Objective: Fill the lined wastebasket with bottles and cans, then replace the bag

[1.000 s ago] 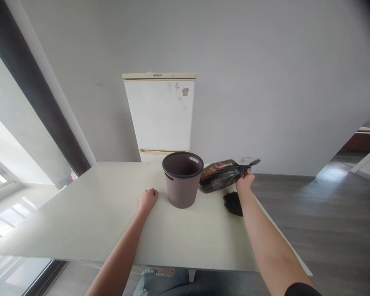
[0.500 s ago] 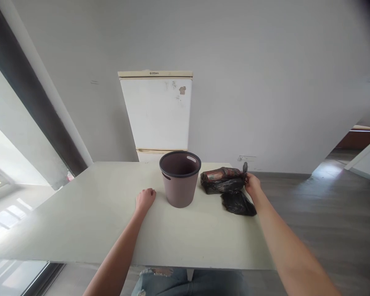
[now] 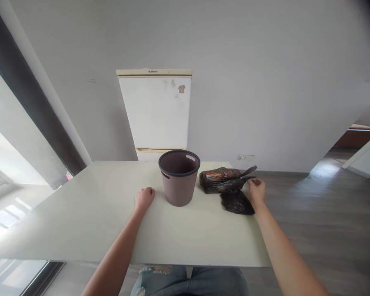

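Observation:
My left hand (image 3: 145,198) rests on the table in a loose fist, just left of a mauve trash bin (image 3: 179,190) with a dark rim and cut-out handles. On the bin's right lies a black plastic bag (image 3: 216,187), with a red printed package (image 3: 219,175) showing through it. Two thin handles of this bag stick out to the right. My right hand (image 3: 257,190) pinches the end of one of them between thumb and fingers. A crumpled second black bag (image 3: 237,202) lies in front, near my right wrist.
The pale table (image 3: 89,213) ends at the right just under my right forearm. Behind it stands a white refrigerator (image 3: 156,111) against the grey wall (image 3: 253,82). A socket (image 3: 246,157) sits low on that wall. Wood-look floor (image 3: 308,213) stretches to the right.
My right hand has moved a little right, drawing the bag's handles out to the right so that they now stick out apart. My left hand has stayed in place.

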`<action>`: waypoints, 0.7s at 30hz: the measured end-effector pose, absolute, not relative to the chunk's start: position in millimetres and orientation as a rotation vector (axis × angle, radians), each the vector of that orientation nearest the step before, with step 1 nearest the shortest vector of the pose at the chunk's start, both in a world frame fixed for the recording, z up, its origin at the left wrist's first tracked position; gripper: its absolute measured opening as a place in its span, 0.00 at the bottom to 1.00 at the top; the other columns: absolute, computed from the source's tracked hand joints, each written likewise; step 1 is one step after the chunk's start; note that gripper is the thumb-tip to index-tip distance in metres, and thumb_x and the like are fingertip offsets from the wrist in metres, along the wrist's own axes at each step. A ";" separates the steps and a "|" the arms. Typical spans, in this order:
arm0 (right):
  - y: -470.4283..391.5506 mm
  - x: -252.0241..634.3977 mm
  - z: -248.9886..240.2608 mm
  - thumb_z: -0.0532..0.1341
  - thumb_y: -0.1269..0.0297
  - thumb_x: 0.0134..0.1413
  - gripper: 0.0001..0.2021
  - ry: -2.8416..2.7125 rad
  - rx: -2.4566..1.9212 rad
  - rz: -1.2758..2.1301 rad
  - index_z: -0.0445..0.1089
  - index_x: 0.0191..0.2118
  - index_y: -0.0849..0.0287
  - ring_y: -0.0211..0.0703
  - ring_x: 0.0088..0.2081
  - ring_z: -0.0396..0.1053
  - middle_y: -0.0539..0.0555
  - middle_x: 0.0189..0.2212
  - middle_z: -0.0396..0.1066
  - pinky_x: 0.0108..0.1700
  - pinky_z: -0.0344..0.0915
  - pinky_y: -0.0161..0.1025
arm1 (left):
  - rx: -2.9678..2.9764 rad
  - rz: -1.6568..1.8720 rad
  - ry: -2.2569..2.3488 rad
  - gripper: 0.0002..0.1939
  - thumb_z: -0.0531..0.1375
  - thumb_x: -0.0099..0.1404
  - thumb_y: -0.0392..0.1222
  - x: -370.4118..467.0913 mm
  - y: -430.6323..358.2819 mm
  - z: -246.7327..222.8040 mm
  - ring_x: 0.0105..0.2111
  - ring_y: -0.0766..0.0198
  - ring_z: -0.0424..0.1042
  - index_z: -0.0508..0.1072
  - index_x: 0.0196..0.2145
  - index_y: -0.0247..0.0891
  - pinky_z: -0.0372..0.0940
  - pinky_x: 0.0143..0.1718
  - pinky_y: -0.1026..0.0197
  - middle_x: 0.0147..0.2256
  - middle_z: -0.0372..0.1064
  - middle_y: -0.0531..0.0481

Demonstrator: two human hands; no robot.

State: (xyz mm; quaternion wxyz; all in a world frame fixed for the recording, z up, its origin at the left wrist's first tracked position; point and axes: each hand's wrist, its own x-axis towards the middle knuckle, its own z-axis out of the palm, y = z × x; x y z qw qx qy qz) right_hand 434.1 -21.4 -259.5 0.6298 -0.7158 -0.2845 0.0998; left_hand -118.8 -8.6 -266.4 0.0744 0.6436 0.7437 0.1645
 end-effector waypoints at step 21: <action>-189.6 275.4 -204.8 0.76 0.54 0.48 0.26 -0.994 -1.097 0.913 0.55 0.30 0.54 0.38 0.30 0.57 0.44 0.26 0.57 0.33 0.58 0.35 | 1.581 1.639 1.731 0.24 0.48 0.77 0.53 -61.4 -132.9 -169.1 0.27 0.63 0.67 0.69 0.28 0.40 0.60 0.30 0.63 0.26 0.70 0.49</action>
